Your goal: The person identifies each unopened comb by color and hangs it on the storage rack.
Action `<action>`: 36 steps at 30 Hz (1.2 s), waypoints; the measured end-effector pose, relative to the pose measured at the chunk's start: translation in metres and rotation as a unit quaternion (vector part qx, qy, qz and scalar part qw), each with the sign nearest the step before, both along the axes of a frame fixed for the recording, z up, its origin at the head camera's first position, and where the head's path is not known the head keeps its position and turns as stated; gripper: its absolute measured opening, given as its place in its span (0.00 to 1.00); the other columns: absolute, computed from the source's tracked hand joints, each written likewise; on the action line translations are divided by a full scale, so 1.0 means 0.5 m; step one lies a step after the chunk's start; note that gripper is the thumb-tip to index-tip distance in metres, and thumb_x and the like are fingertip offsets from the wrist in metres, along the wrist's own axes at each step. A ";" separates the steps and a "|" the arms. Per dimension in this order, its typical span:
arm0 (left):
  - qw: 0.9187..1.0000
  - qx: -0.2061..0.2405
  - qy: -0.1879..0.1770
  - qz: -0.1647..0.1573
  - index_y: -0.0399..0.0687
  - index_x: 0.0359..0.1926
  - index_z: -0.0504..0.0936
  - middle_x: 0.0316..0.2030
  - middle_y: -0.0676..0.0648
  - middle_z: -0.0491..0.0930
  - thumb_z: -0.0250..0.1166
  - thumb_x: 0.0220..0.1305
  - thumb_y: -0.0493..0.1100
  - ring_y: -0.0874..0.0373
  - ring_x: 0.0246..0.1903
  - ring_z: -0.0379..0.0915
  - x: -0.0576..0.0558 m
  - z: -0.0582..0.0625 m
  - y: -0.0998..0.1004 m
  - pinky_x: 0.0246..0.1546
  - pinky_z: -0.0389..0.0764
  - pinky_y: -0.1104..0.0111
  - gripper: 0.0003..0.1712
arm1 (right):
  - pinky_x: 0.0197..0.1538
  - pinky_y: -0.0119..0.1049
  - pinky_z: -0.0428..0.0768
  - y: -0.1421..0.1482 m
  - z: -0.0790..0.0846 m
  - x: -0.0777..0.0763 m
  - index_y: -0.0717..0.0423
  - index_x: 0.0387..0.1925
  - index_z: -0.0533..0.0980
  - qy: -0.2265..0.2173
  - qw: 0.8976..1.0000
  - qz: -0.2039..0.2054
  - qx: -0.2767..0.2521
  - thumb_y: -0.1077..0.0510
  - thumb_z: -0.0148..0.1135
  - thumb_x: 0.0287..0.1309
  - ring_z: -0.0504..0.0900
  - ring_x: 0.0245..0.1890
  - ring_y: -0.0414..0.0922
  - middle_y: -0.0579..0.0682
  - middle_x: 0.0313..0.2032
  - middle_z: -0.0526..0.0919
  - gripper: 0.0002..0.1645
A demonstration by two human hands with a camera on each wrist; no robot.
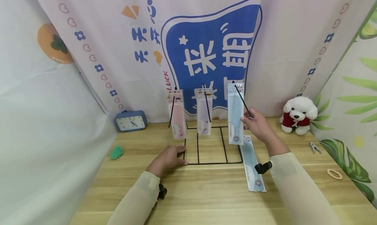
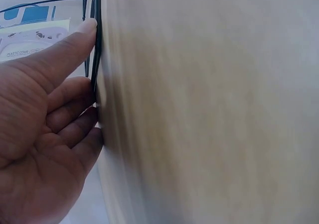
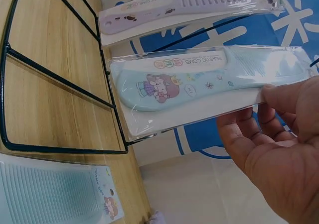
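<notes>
A black wire display rack point(image 1: 198, 149) stands on the table with combs in clear packages hanging from its hooks. My left hand point(image 1: 170, 159) holds the near left corner of its base, thumb on the front wire, fingers by the side wire. With thumb and fingers, my right hand point(image 1: 257, 125) pinches the edge of a blue packaged comb point(image 3: 174, 87), which hangs on the right hook. A purple packaged comb point(image 1: 204, 112) hangs in the middle, pink packaged combs point(image 1: 177, 115) at left. Beside the rack's right side, another blue packaged comb point(image 1: 252, 166) lies on the table.
A blue alarm clock point(image 1: 131, 121) and a green coiled item point(image 1: 116, 152) are at left. To the right are a white plush dog point(image 1: 298, 115), a grey clip point(image 1: 315, 147) and a beige ring point(image 1: 334, 174). A printed curtain point(image 1: 141, 87) hangs behind the table.
</notes>
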State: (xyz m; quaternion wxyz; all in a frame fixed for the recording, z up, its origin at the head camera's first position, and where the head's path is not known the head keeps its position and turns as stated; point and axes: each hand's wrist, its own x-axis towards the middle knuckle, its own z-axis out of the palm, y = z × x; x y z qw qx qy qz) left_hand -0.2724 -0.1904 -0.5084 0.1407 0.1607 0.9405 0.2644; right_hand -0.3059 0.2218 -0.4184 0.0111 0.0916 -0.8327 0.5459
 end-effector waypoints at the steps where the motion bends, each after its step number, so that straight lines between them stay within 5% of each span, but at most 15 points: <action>1: 1.000 -0.001 -0.001 0.000 0.46 0.78 0.76 0.80 0.45 0.70 0.78 0.70 0.51 0.44 0.82 0.62 0.000 0.001 0.001 0.82 0.66 0.50 0.40 | 0.59 0.51 0.90 -0.001 -0.001 -0.004 0.67 0.62 0.69 -0.005 1.000 -0.002 -0.005 0.58 0.53 0.85 0.81 0.65 0.62 0.64 0.58 0.75 0.17; 12: 1.000 -0.010 0.001 0.004 0.48 0.78 0.76 0.81 0.45 0.70 0.78 0.70 0.51 0.44 0.82 0.62 0.001 0.006 0.003 0.83 0.65 0.50 0.40 | 0.67 0.60 0.84 -0.004 -0.014 -0.055 0.71 0.63 0.72 0.016 1.000 0.006 0.011 0.57 0.54 0.85 0.82 0.61 0.61 0.68 0.58 0.79 0.20; 19: 1.000 -0.009 -0.002 0.001 0.48 0.78 0.76 0.81 0.45 0.69 0.78 0.70 0.51 0.44 0.82 0.62 0.000 0.002 0.005 0.83 0.65 0.50 0.40 | 0.52 0.46 0.78 -0.004 -0.017 -0.090 0.67 0.57 0.74 0.034 0.997 -0.005 0.065 0.57 0.55 0.84 0.77 0.49 0.55 0.64 0.50 0.80 0.15; 36: 1.000 -0.011 -0.002 0.002 0.48 0.78 0.76 0.81 0.45 0.69 0.77 0.70 0.50 0.45 0.82 0.62 -0.001 0.003 0.005 0.83 0.65 0.50 0.40 | 0.51 0.41 0.77 0.001 -0.023 -0.091 0.67 0.59 0.76 0.024 0.998 -0.018 0.054 0.56 0.56 0.84 0.76 0.49 0.52 0.64 0.52 0.80 0.17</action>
